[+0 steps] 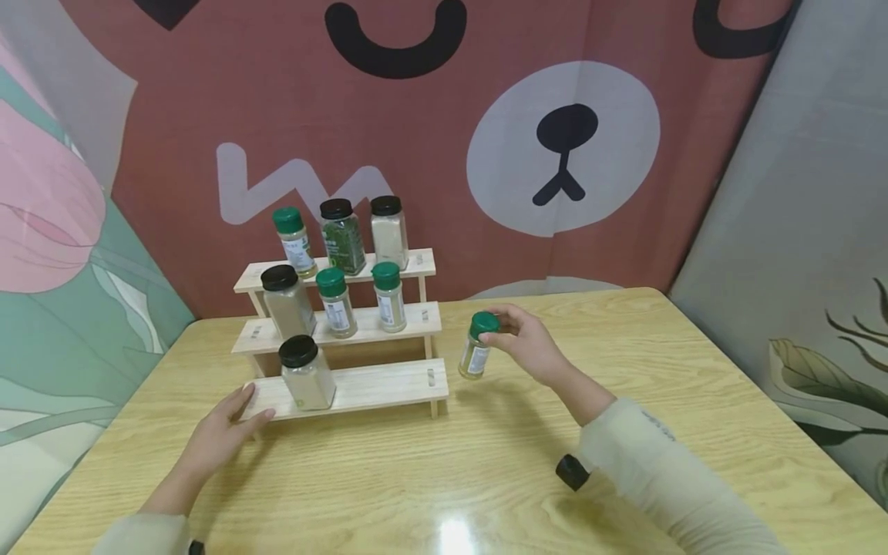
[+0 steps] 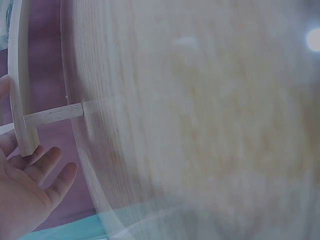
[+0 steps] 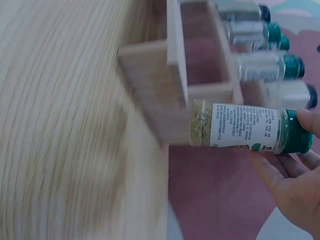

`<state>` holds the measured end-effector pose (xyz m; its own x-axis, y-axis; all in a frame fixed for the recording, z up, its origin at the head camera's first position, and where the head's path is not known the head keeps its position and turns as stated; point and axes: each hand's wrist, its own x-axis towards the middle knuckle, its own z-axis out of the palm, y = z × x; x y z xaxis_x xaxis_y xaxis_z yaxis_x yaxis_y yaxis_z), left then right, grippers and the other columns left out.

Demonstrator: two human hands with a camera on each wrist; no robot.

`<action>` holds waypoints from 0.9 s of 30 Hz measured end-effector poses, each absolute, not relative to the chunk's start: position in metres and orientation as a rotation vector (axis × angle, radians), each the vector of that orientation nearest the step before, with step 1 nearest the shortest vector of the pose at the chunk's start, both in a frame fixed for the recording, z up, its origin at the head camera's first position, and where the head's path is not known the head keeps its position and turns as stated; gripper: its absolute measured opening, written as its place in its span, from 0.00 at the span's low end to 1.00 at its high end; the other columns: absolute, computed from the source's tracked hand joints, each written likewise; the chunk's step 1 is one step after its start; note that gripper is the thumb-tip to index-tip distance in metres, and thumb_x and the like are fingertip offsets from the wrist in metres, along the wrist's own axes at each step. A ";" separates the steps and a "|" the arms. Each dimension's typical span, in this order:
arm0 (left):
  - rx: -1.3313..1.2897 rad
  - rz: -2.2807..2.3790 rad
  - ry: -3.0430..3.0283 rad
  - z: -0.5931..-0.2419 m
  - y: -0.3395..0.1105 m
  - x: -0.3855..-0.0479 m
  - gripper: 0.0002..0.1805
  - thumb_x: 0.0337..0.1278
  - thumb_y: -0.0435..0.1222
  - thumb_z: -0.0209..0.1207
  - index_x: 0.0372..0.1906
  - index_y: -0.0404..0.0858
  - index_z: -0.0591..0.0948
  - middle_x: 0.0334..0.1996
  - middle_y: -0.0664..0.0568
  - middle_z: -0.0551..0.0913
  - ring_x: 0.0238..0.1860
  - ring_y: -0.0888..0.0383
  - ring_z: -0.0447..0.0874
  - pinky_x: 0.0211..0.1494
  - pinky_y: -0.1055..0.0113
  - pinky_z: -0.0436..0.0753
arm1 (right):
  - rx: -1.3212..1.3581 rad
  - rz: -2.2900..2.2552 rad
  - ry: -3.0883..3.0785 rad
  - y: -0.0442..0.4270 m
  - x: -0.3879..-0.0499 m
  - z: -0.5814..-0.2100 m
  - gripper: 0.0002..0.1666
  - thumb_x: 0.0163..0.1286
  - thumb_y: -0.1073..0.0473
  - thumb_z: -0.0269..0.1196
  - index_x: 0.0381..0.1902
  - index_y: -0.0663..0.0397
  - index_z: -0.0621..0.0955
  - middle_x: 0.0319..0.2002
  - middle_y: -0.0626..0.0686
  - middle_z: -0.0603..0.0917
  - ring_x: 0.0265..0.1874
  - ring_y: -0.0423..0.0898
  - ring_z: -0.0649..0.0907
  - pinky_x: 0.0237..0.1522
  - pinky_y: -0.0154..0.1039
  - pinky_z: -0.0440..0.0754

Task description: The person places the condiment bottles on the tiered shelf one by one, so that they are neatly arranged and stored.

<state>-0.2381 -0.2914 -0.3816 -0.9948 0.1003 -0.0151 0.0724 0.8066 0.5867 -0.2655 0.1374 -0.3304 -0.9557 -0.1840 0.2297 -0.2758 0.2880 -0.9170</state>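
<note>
My right hand (image 1: 530,347) pinches a small spice jar (image 1: 475,356) by its green cap. The jar hangs slightly tilted above the table, just right of a three-step wooden rack (image 1: 388,385). In the right wrist view, greenish-yellow flakes show inside the jar (image 3: 240,127), beside a white printed label. My left hand (image 1: 218,432) holds the left end of the rack's lowest step. The left wrist view shows fingers (image 2: 60,182) around that step's end (image 2: 22,100). A square black-capped jar (image 1: 308,378) with pale contents stands on this step, close to the left hand.
The middle step holds a black-capped jar (image 1: 287,304) and two green-capped jars (image 1: 338,308). On the top step stand a green-capped jar (image 1: 298,247), a jar of green flakes (image 1: 343,243) and a pale jar (image 1: 390,235). A patterned curtain (image 1: 416,116) hangs behind the wooden table (image 1: 659,370).
</note>
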 end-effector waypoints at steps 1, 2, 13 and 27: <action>0.141 0.957 2.940 -0.382 -0.291 -0.239 0.44 0.54 0.55 0.47 0.63 0.27 0.49 0.60 0.27 0.47 0.58 0.29 0.43 0.55 0.37 0.48 | 0.454 1.795 -2.445 0.134 -0.265 -0.329 0.26 0.58 0.58 0.60 0.54 0.60 0.68 0.43 0.56 0.76 0.43 0.49 0.75 0.44 0.43 0.74; 0.143 0.960 2.937 -0.382 -0.291 -0.240 0.44 0.54 0.55 0.47 0.63 0.27 0.49 0.60 0.27 0.46 0.58 0.29 0.43 0.55 0.37 0.48 | 0.470 1.817 -2.432 0.130 -0.264 -0.328 0.26 0.58 0.59 0.60 0.53 0.59 0.69 0.43 0.55 0.76 0.43 0.49 0.75 0.44 0.42 0.75; 0.141 0.956 2.924 -0.382 -0.290 -0.243 0.44 0.54 0.55 0.47 0.63 0.27 0.48 0.60 0.27 0.46 0.58 0.29 0.42 0.54 0.37 0.48 | 0.559 1.887 -2.426 0.083 -0.267 -0.325 0.25 0.56 0.61 0.61 0.52 0.58 0.70 0.42 0.54 0.76 0.43 0.48 0.75 0.42 0.39 0.75; 0.159 0.970 2.949 -0.382 -0.292 -0.239 0.43 0.54 0.53 0.49 0.63 0.27 0.50 0.60 0.27 0.47 0.58 0.29 0.43 0.54 0.37 0.49 | 0.681 1.823 -2.461 0.032 -0.274 -0.330 0.22 0.53 0.60 0.64 0.48 0.52 0.74 0.36 0.48 0.78 0.36 0.41 0.77 0.38 0.33 0.76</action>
<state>-0.2388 -0.2916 -0.3816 -0.9942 0.1071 0.0006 0.0866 0.8001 0.5936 -0.2741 0.0316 -0.3304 -0.9058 -0.3381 0.2553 -0.3427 0.2308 -0.9106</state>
